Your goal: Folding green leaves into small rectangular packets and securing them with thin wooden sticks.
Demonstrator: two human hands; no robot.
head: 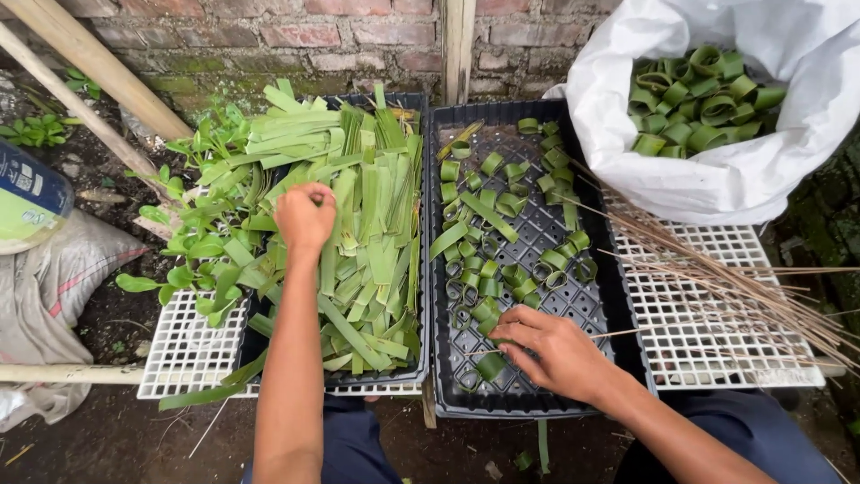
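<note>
From the head view, your left hand [305, 215] is closed in a loose fist over the heap of leaf strips [367, 233], its fingers curled down into them; it seems to pinch one or more strips, though the fingers hide the grip. The strips are flat, green, cut to short lengths, and fill the left tray [421, 100], spilling over its near edge.

Your right hand [555, 350] rests in the near part of the right tray [618, 296], fingers partly bent and drawn together at the tips. It touches a thin stick [618, 333] that lies across the tray floor, and a leaf ring [490, 366] sits just under the fingertips. Whether the hand grips the ring, I cannot tell.

More rings [502, 224] lie scattered over the black tray, a few strips among them. Both trays sit side by side on white grids [708, 341], which serve as your counter. A bundle of sticks [717, 269] lies fanned across the right grid. Beyond it, a white sack [717, 170] stands open, holding a pile of finished rings [699, 99]. Leafy sprigs [197, 233] lie to the left of the strips. A brick wall [296, 36] stands behind.
</note>
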